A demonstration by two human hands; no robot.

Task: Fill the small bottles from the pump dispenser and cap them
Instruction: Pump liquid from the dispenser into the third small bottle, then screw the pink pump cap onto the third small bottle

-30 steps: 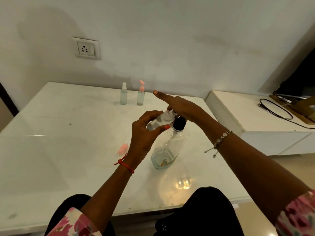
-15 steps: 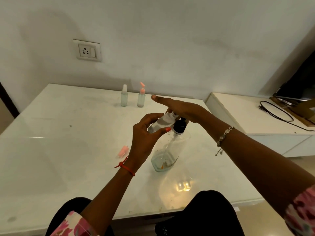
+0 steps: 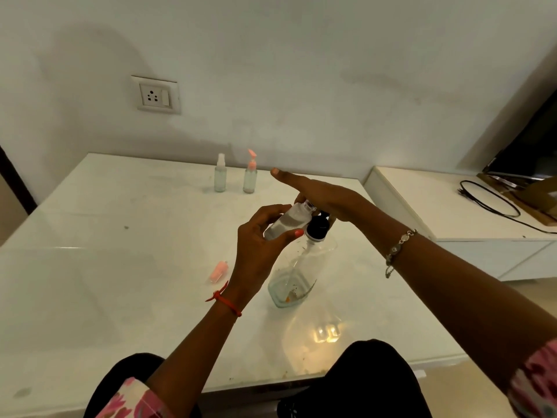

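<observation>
Your left hand [image 3: 259, 245] grips a clear small bottle [image 3: 287, 223], tilted and part full, with its mouth at the pump spout. Your right hand [image 3: 319, 196] lies flat, fingers straight, on the black pump of the clear dispenser [image 3: 301, 273], which is nearly empty and stands mid-surface [image 3: 120, 267]. A pink cap [image 3: 219, 271] lies at its 9 o'clock. A white-topped bottle [image 3: 220, 175] and a pink-topped bottle [image 3: 250, 175] stand at 12.

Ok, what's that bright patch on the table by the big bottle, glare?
Head view: yes, the patch is light gleaming on the glossy table in front of the clear pump dispenser; head view is dim overall, the small bottle in the left hand slightly soft.
</observation>
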